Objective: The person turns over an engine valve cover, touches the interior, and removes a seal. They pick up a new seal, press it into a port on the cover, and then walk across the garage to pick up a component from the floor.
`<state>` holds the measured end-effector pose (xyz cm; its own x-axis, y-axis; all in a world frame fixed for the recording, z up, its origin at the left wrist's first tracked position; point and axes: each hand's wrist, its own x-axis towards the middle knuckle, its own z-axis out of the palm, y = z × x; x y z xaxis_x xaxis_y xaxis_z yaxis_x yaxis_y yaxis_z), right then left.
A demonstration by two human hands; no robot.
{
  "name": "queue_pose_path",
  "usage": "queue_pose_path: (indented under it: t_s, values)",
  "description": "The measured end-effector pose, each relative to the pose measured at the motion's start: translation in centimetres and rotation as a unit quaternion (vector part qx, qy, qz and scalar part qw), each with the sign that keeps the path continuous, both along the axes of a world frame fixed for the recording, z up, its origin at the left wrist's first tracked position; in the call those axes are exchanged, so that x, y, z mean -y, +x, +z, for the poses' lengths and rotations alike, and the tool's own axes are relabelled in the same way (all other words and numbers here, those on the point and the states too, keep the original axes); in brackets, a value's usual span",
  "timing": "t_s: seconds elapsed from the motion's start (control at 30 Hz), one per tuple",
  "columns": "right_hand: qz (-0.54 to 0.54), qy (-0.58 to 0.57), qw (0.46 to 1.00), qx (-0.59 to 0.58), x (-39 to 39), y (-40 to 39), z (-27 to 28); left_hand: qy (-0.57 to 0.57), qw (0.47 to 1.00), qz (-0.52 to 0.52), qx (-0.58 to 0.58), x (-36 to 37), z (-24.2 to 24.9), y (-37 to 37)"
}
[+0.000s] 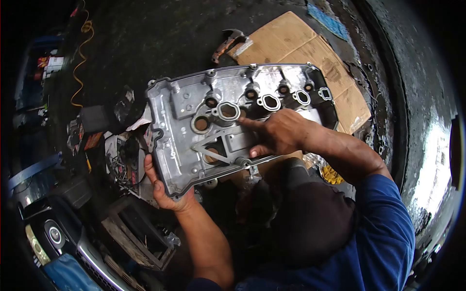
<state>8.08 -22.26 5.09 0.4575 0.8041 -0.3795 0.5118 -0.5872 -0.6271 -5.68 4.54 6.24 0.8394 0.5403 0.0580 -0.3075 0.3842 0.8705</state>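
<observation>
A silver metal engine valve cover [182, 150] is held up in front of me, its hollow inner side facing the camera. It has a dark gasket line round its edge and a row of round and lobed openings. My left hand [180, 200] grips its lower left corner, with thumb and fingers apart at the edge. Over the middle of the cover, my right hand [284, 132] has its index finger stretched to the rim of a large lobed opening. The right thumb points towards the lower edge, and the other fingers are curled and partly hidden.
Flattened cardboard [284, 36] lies on the dark floor behind the cover, with a hammer [228, 44] at its left edge. A wooden box [133, 237] stands at lower left, near a car lamp part [54, 235]. A yellow coiled cord [80, 63] runs along the floor.
</observation>
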Motion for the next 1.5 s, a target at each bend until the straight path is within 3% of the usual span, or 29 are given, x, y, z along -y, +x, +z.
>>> queue_pose_path:
  t_s: [0.17,0.47,0.67,0.87,0.97,1.17,1.4,1.5]
  values:
    - [0.012,0.071,0.997,0.017,-0.7,-0.5,1.6,-0.006,1.0,-0.008,0.002,0.0,-0.1,-0.1]
    - [0.051,0.049,0.997,-0.042,-6.7,-0.6,4.1,0.022,0.999,-0.031,0.004,0.0,0.5,-0.3]
    - [0.036,0.105,0.994,0.006,-6.8,-1.0,2.6,-0.002,1.0,-0.017,0.004,0.6,0.7,-0.1]
    - [0.026,0.111,0.993,0.017,-6.3,-1.1,2.4,0.003,1.0,-0.013,-0.005,0.6,0.6,0.0]
    - [0.04,0.04,0.998,-0.038,-6.3,-0.5,4.0,0.0,1.0,-0.012,-0.007,0.5,0.5,-0.1]
    - [0.021,0.065,0.997,-0.032,-5.8,-1.0,3.4,-0.006,1.0,0.003,-0.008,0.5,0.4,-0.1]
    - [-0.01,0.241,0.97,0.015,0.9,-2.7,0.6,0.008,0.999,0.045,-0.024,1.2,0.8,0.6]
    - [-0.044,0.075,0.996,-0.014,6.0,-1.5,0.6,0.004,0.997,0.064,-0.046,1.1,0.7,0.6]
